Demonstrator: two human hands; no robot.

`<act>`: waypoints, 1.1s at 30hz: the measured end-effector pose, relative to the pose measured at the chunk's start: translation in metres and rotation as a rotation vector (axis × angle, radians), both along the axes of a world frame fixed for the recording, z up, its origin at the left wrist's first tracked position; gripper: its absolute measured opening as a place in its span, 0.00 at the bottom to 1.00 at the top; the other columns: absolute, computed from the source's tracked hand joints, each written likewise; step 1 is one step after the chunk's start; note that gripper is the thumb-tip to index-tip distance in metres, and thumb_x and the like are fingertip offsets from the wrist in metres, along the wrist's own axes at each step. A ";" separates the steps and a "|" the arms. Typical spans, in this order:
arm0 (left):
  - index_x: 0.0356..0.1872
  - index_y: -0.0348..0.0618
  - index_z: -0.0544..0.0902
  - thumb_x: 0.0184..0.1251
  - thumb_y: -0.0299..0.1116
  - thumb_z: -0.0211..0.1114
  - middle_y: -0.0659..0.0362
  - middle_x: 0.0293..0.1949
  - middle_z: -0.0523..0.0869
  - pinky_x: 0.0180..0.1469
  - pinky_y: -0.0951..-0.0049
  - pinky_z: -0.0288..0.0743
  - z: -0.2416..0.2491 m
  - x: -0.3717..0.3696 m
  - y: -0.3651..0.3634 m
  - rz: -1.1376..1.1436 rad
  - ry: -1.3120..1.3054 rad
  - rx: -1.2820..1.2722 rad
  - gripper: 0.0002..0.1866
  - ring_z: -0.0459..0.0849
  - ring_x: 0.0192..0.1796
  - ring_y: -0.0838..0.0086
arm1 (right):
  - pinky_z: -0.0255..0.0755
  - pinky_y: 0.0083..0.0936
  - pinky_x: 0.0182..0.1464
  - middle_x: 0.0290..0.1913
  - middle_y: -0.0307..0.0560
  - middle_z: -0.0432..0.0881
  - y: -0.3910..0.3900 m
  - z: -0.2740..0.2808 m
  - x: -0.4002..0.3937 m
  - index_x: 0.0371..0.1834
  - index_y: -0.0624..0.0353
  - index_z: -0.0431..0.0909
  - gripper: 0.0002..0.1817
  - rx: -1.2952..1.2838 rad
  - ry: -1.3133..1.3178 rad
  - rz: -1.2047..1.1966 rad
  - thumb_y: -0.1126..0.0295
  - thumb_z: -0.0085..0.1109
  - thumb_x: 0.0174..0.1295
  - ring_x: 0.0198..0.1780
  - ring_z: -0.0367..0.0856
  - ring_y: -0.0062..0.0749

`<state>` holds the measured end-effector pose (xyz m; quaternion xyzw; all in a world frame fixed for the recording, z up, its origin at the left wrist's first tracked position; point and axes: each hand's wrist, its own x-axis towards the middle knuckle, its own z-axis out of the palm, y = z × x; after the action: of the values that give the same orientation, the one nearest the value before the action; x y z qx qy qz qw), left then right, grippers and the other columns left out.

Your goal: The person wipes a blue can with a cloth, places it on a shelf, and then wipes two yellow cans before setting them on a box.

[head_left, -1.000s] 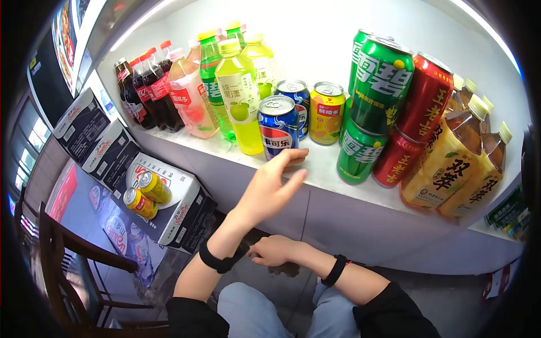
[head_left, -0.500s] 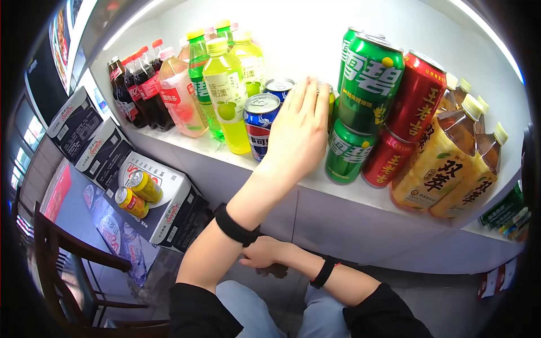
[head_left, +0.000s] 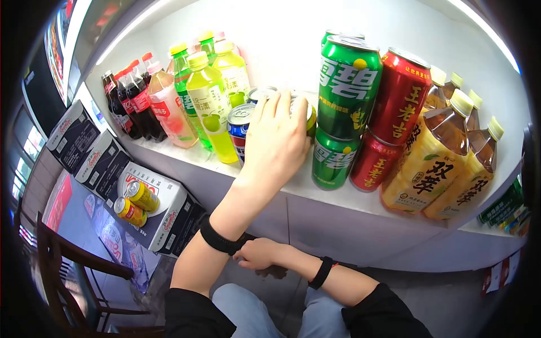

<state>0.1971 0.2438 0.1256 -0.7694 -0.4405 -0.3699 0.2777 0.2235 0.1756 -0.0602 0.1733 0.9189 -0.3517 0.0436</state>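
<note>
My left hand (head_left: 279,132) reaches over the lit shelf, its fingers bent down over the top of a yellow-green can (head_left: 311,119); the thumb is hidden. To its left stand a blue can (head_left: 238,129) and a second silver-topped can (head_left: 262,93) behind. Just right of the hand, a large green can (head_left: 349,87) is stacked on a smaller green can (head_left: 332,160). My right hand (head_left: 260,253) is low, below the shelf edge and beside my left wrist, with its fingers curled in and nothing visible in them.
Cola bottles (head_left: 135,96), a pink-labelled bottle (head_left: 169,112) and yellow-green bottles (head_left: 211,107) stand left. Red cans (head_left: 399,96) and amber bottles (head_left: 434,163) stand right. Two yellow cans (head_left: 135,203) sit on boxes (head_left: 169,225) beside a wooden chair (head_left: 84,253).
The view has shifted, moving the shelf items left and slightly down. My left hand's fingers have bent more over the can. My right hand has hardly moved.
</note>
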 end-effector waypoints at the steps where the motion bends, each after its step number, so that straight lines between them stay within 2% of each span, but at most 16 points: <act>1: 0.49 0.41 0.72 0.43 0.30 0.72 0.46 0.49 0.76 0.57 0.58 0.67 0.001 0.000 -0.004 -0.003 0.003 -0.003 0.28 0.73 0.55 0.52 | 0.75 0.40 0.47 0.38 0.53 0.84 -0.001 0.000 0.000 0.48 0.54 0.78 0.17 0.014 0.000 0.012 0.64 0.51 0.55 0.43 0.82 0.47; 3: 0.51 0.40 0.71 0.42 0.27 0.72 0.46 0.49 0.76 0.55 0.59 0.69 0.004 -0.001 -0.016 -0.106 -0.138 -0.184 0.31 0.75 0.53 0.50 | 0.75 0.41 0.47 0.38 0.53 0.84 0.000 -0.005 0.001 0.47 0.54 0.79 0.17 -0.002 0.007 0.004 0.64 0.51 0.55 0.43 0.82 0.47; 5: 0.52 0.40 0.70 0.41 0.25 0.72 0.47 0.49 0.76 0.54 0.60 0.70 -0.002 -0.005 -0.030 -0.139 -0.178 -0.160 0.32 0.76 0.52 0.51 | 0.75 0.41 0.46 0.38 0.53 0.84 0.000 -0.005 0.002 0.46 0.54 0.79 0.17 -0.005 0.026 0.001 0.64 0.51 0.55 0.42 0.82 0.47; 7: 0.54 0.39 0.69 0.39 0.21 0.73 0.48 0.48 0.77 0.53 0.62 0.72 -0.002 -0.014 -0.051 -0.179 -0.209 -0.105 0.35 0.76 0.53 0.53 | 0.74 0.42 0.47 0.37 0.54 0.83 0.000 -0.001 0.001 0.49 0.56 0.78 0.18 0.055 -0.032 0.050 0.62 0.49 0.59 0.41 0.82 0.48; 10: 0.55 0.40 0.68 0.39 0.23 0.75 0.47 0.52 0.74 0.54 0.63 0.72 -0.006 -0.037 -0.090 -0.231 -0.258 -0.064 0.37 0.76 0.53 0.54 | 0.75 0.42 0.44 0.36 0.53 0.84 -0.001 -0.019 -0.001 0.44 0.54 0.79 0.15 0.032 0.039 0.020 0.64 0.49 0.56 0.41 0.83 0.47; 11: 0.55 0.40 0.68 0.38 0.24 0.76 0.47 0.53 0.74 0.54 0.63 0.72 -0.010 -0.047 -0.105 -0.287 -0.400 -0.116 0.37 0.76 0.54 0.55 | 0.75 0.42 0.44 0.36 0.53 0.84 0.000 -0.020 0.002 0.44 0.54 0.79 0.15 0.033 0.034 0.039 0.64 0.49 0.56 0.41 0.83 0.47; 12: 0.55 0.40 0.68 0.38 0.24 0.77 0.46 0.53 0.74 0.55 0.63 0.72 -0.012 -0.056 -0.117 -0.323 -0.545 -0.162 0.37 0.76 0.54 0.55 | 0.75 0.42 0.44 0.35 0.52 0.84 -0.001 -0.015 0.003 0.45 0.54 0.79 0.16 0.019 0.026 0.014 0.64 0.49 0.56 0.40 0.83 0.46; 15: 0.54 0.40 0.68 0.37 0.24 0.78 0.46 0.53 0.74 0.56 0.63 0.71 -0.025 -0.089 -0.145 -0.279 -0.588 -0.220 0.38 0.76 0.55 0.55 | 0.75 0.41 0.45 0.33 0.52 0.84 -0.001 -0.009 0.006 0.51 0.52 0.77 0.19 0.023 -0.050 0.026 0.63 0.48 0.57 0.39 0.83 0.46; 18: 0.54 0.40 0.68 0.37 0.24 0.76 0.48 0.52 0.74 0.55 0.62 0.71 -0.032 -0.123 -0.158 -0.070 -0.369 -0.289 0.38 0.75 0.54 0.54 | 0.75 0.41 0.47 0.37 0.56 0.84 -0.002 -0.003 0.010 0.52 0.51 0.77 0.19 0.039 -0.131 0.003 0.61 0.49 0.59 0.43 0.82 0.48; 20: 0.53 0.39 0.69 0.39 0.24 0.77 0.48 0.52 0.75 0.59 0.63 0.67 -0.045 -0.152 -0.154 0.061 -0.299 -0.338 0.36 0.75 0.57 0.55 | 0.74 0.40 0.47 0.37 0.55 0.84 -0.002 0.000 0.011 0.52 0.52 0.77 0.18 0.024 -0.140 0.033 0.61 0.49 0.60 0.43 0.82 0.48; 26: 0.53 0.41 0.70 0.43 0.30 0.73 0.50 0.47 0.77 0.53 0.62 0.71 -0.082 -0.241 -0.122 0.348 -0.189 -0.387 0.32 0.77 0.52 0.54 | 0.75 0.38 0.47 0.36 0.52 0.85 -0.011 0.004 0.004 0.52 0.54 0.77 0.19 0.032 -0.155 0.012 0.60 0.49 0.61 0.42 0.82 0.47; 27: 0.53 0.42 0.70 0.44 0.33 0.72 0.51 0.48 0.77 0.56 0.60 0.70 -0.086 -0.250 -0.117 0.420 -0.191 -0.423 0.31 0.77 0.53 0.55 | 0.75 0.38 0.47 0.36 0.52 0.85 -0.012 0.003 0.003 0.52 0.54 0.77 0.19 0.030 -0.157 0.014 0.60 0.49 0.61 0.42 0.82 0.47; 28: 0.53 0.42 0.70 0.44 0.33 0.72 0.51 0.48 0.77 0.56 0.60 0.70 -0.091 -0.262 -0.110 0.420 -0.192 -0.423 0.31 0.77 0.53 0.55 | 0.74 0.38 0.48 0.36 0.52 0.85 -0.012 0.001 0.002 0.52 0.54 0.77 0.19 0.019 -0.146 0.025 0.60 0.49 0.61 0.42 0.82 0.47; 30: 0.52 0.43 0.71 0.44 0.34 0.72 0.52 0.47 0.77 0.59 0.58 0.69 -0.102 -0.288 -0.092 0.483 -0.003 -0.302 0.31 0.77 0.53 0.56 | 0.74 0.38 0.48 0.37 0.52 0.85 -0.013 0.001 0.000 0.52 0.54 0.76 0.18 0.017 -0.134 0.032 0.60 0.48 0.62 0.42 0.82 0.47; 33: 0.51 0.43 0.71 0.44 0.35 0.72 0.54 0.47 0.78 0.62 0.57 0.67 -0.107 -0.308 -0.070 0.538 0.019 -0.270 0.30 0.77 0.52 0.58 | 0.74 0.38 0.48 0.39 0.52 0.84 -0.017 0.006 -0.002 0.52 0.53 0.76 0.18 0.026 -0.190 0.023 0.60 0.47 0.62 0.44 0.82 0.47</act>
<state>-0.1107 0.1734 0.0187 -0.6584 -0.6711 -0.2141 0.2652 0.2211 0.1591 -0.0543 0.1957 0.9171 -0.3210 0.1323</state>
